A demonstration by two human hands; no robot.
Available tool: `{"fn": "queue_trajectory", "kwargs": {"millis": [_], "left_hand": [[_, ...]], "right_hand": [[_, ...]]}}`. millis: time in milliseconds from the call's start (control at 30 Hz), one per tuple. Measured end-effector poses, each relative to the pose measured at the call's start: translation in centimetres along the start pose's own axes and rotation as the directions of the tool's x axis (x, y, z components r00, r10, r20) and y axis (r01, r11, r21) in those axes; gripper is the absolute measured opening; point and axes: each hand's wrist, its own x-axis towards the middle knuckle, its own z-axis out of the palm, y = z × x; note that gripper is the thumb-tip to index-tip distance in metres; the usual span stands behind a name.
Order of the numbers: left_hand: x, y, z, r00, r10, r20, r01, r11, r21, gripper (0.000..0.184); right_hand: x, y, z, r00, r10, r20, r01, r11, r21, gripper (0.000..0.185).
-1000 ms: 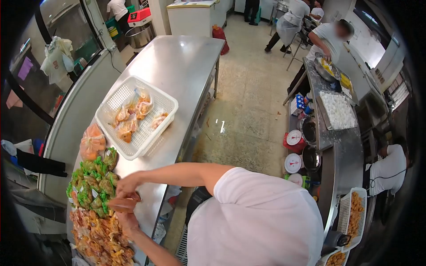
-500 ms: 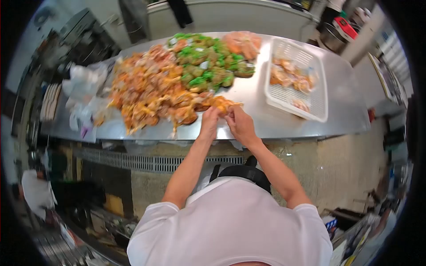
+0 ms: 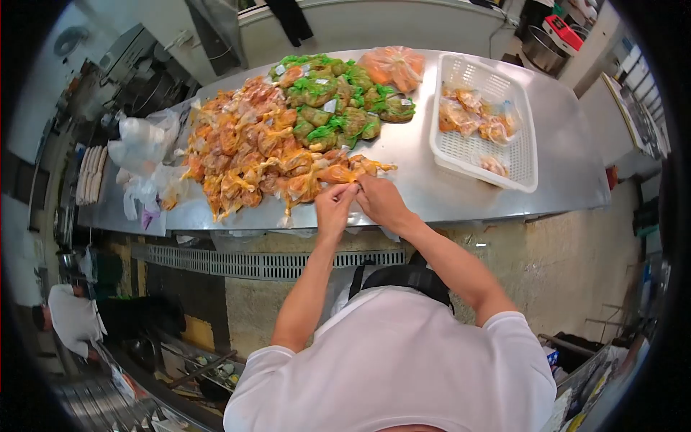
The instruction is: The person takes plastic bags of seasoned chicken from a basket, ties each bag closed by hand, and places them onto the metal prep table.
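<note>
from my remote seat, i have the left hand (image 3: 335,207) and right hand (image 3: 385,202) nearly fingertip to fingertip, both pinched almost closed on the near end of 1 orange bag (image 3: 335,173), at the right edge of the heap of filled bags (image 3: 241,147) on the steel table (image 3: 410,198). i judge this as working the gathered end, though i cannot tell whether it is knotted; the next move calls for small, even finger motions.

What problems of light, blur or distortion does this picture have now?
Head view: fisheye distortion bows the far edge of the steel table; corners are black. Same view: pale glare on bare metal beside the white basket; left hand and right hand look fairly sharp, the lower-left co-worker softer.
</note>
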Motion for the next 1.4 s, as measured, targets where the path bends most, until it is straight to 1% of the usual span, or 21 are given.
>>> {"fn": "queue_trajectory", "kwargs": {"millis": [67, 133, 200, 267, 333, 367, 467, 533, 633, 667, 767, 833, 867, 967, 1000, 1067, 1100, 1167, 1267, 1367, 1400], "left_hand": [[0.4, -1.1, -1.0, 0.89, 0.452, -0.061, -0.391, 0.825, 0.408, 0.018], [0.3, 1.3, 0.6, 0.835, 0.549, 0.026, -0.522, 0.777, 0.352, 0.021], [-0.1, 1.4, 1.3, 0.896, 0.414, 0.163, -0.438, 0.884, 0.161, 0.027], [0.1, -0.4, 0.9, 0.911, 0.052, 0.408, -0.03, 0.998, -0.06, 0.033], [1.9, 2.3, -0.3, 0.929, 0.038, 0.367, -0.054, 0.998, 0.034, 0.032], [2.8, 4.3, -0.9, 0.945, 0.132, 0.299, -0.175, 0.977, 0.121, 0.032], [9.4, 4.5, -6.5, 0.911, 0.402, 0.089, -0.395, 0.793, 0.464, 0.032], [11.9, 6.3, -6.6, 0.826, 0.561, -0.053, -0.407, 0.66, 0.632, 0.039], [18.4, 1.4, -10.4, 0.973, 0.23, 0.028, -0.109, 0.345, 0.932, 0.051], [20.4, -0.4, -12.3, 0.971, 0.214, 0.111, -0.188, 0.385, 0.903, 0.06], [21.9, 3.4, -6.8, 0.923, 0.384, 0.001, -0.094, 0.225, 0.97, 0.055], [22.5, 5.7, 0.6, 0.827, 0.56, 0.043, -0.322, 0.411, 0.853, 0.044], [21.9, 6.6, 5.4, 0.781, 0.622, 0.06, -0.448, 0.491, 0.747, 0.041], [21.0, 7.3, 19.5, 0.75, 0.602, 0.276, -0.639, 0.55, 0.538, 0.029], [19.8, 7.5, 24.4, 0.762, 0.544, 0.351, -0.646, 0.673, 0.361, 0.026], [21.0, 3.5, 31.2, 0.683, 0.44, 0.583, -0.66, 0.713, 0.234, 0.022], [19.2, 4.2, 34.6, 0.665, 0.349, 0.66, -0.657, 0.694, 0.295, 0.023], [19.6, -0.3, 40.0, 0.624, 0.341, 0.703, -0.655, 0.719, 0.233, 0.022], [18.8, -4.1, 44.7, 0.655, 0.36, 0.664, -0.699, 0.623, 0.351, 0.021], [18.4, -4.0, 45.2, 0.662, 0.319, 0.678, -0.701, 0.584, 0.41, 0.02], [19.4, -4.4, 45.3, 0.618, 0.403, 0.675, -0.757, 0.536, 0.373, 0.018]], "right_hand": [[0.2, 0.5, -0.1, 1.0, -0.024, -0.013, 0.024, 1.0, -0.018, 0.011], [1.0, -0.2, -2.2, 0.998, -0.055, 0.012, 0.055, 0.998, -0.021, 0.011], [2.1, -1.0, -4.1, 0.996, -0.092, 0.019, 0.092, 0.995, 0.023, 0.012], [3.3, 0.0, -5.6, 0.99, -0.138, -0.04, 0.141, 0.988, 0.062, 0.013], [3.0, -0.7, -8.5, 0.995, -0.045, -0.084, 0.062, 0.975, 0.214, 0.016], [2.7, -0.8, -9.7, 0.996, -0.001, -0.093, 0.028, 0.956, 0.292, 0.018], [0.7, 2.0, -12.1, 0.991, 0.031, -0.131, -0.001, 0.974, 0.228, 0.029], [-1.4, 4.2, -14.8, 0.988, 0.132, -0.075, -0.117, 0.977, 0.179, 0.037], [-5.7, 9.3, -17.7, 0.941, 0.26, -0.215, -0.237, 0.963, 0.125, 0.033], [-7.2, 10.8, -18.6, 0.902, 0.252, -0.351, -0.228, 0.968, 0.11, 0.028], [-10.3, 14.2, -21.9, 0.762, 0.254, -0.595, -0.28, 0.959, 0.051, 0.024], [-11.5, 14.7, -24.4, 0.704, 0.263, -0.659, -0.335, 0.942, 0.018, 0.024], [-11.9, 15.6, -24.7, 0.661, 0.382, -0.646, -0.372, 0.914, 0.16, 0.024], [-12.0, 17.7, -24.2, 0.672, 0.286, -0.683, -0.463, 0.882, -0.086, 0.025], [-11.8, 17.5, -24.4, 0.676, 0.324, -0.662, -0.483, 0.873, -0.067, 0.025], [-11.6, 16.5, -24.6, 0.68, 0.398, -0.615, -0.526, 0.85, -0.031, 0.026], [-11.7, 16.7, -24.5, 0.682, 0.382, -0.624, -0.519, 0.854, -0.044, 0.027], [-11.9, 17.2, -24.4, 0.687, 0.347, -0.638, -0.504, 0.86, -0.075, 0.03], [-12.0, 16.8, -24.9, 0.709, 0.394, -0.585, -0.489, 0.872, -0.005, 0.026], [-12.3, 17.1, -25.1, 0.72, 0.373, -0.585, -0.474, 0.881, -0.02, 0.025], [-12.5, 17.1, -24.9, 0.724, 0.357, -0.59, -0.46, 0.887, -0.029, 0.025]]}}
